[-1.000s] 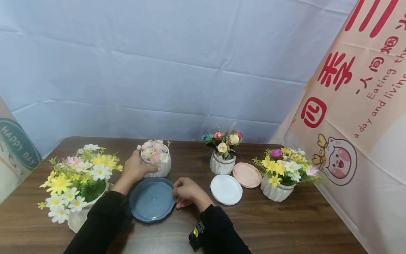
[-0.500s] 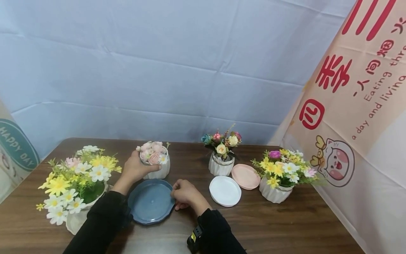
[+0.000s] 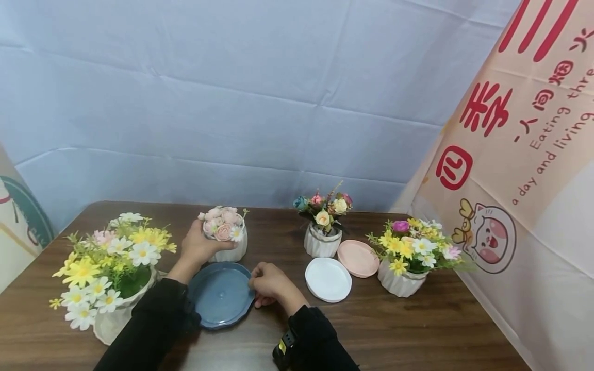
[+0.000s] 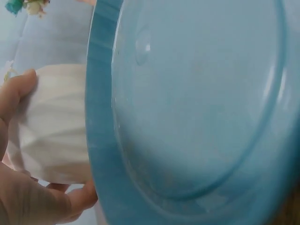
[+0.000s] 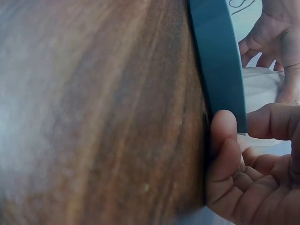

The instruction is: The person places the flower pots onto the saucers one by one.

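One white pot [image 3: 237, 250] of pink flowers [image 3: 224, 225] is resting within the gripping fingers of the left hand [image 3: 198, 246]; a blue plate [image 3: 220, 296] is lying just on their near side, its rim being pinched by the right hand [image 3: 270, 283].

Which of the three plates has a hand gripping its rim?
The blue plate, the largest: the right hand pinches its rim. No hand touches the white plate or the pink plate.

That big plate [image 3: 221, 296] is gleaming dusty blue, pale pink flowers [image 3: 223, 224] are topping a white pot [image 3: 238, 251], and the tabletop [image 3: 394, 330] is showing streaky brown grain.
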`<state>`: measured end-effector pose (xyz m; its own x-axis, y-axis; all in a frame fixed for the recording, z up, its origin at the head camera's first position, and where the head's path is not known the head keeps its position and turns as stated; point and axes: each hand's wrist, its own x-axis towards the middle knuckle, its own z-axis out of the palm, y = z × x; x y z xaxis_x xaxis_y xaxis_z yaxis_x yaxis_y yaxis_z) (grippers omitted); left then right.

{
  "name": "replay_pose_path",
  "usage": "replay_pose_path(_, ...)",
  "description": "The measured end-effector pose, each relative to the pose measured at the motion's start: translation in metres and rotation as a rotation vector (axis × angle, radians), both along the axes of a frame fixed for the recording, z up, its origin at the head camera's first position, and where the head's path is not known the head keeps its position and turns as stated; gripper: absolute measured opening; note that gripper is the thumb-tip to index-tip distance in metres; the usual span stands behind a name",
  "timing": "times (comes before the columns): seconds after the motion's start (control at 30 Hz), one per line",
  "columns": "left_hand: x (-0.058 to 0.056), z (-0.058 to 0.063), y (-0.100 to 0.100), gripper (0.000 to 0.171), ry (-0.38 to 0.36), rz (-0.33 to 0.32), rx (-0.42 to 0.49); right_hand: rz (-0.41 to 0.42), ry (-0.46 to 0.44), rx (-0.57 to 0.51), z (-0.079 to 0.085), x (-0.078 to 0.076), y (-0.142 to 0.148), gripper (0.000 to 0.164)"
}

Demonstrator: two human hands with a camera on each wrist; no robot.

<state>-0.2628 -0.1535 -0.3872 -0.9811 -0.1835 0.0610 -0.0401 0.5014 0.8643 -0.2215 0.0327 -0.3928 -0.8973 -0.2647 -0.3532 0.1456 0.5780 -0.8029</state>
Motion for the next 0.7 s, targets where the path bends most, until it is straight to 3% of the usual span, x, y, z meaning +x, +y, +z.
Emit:
replay_pose_path(0.23, 0.001, 0.002, 0.002, 0.115, -0.006, 0.021, 0.11, -0.008, -0.008, -0.02, 0.0, 0.0, 0.001, 0.009)
replay_pose_path(0.53, -0.001, 0.015, 0.001, 0.105, 0.175, 0.042, 0.163, -0.006, -0.006, -0.05, 0.001, 0.001, 0.002, 0.011)
replay_pose_path(0.7, 0.0, 0.018, 0.002, 0.102, 0.182, 0.045, 0.208, -0.004, 0.0, -0.049, 0.001, 0.002, 0.001, 0.009)
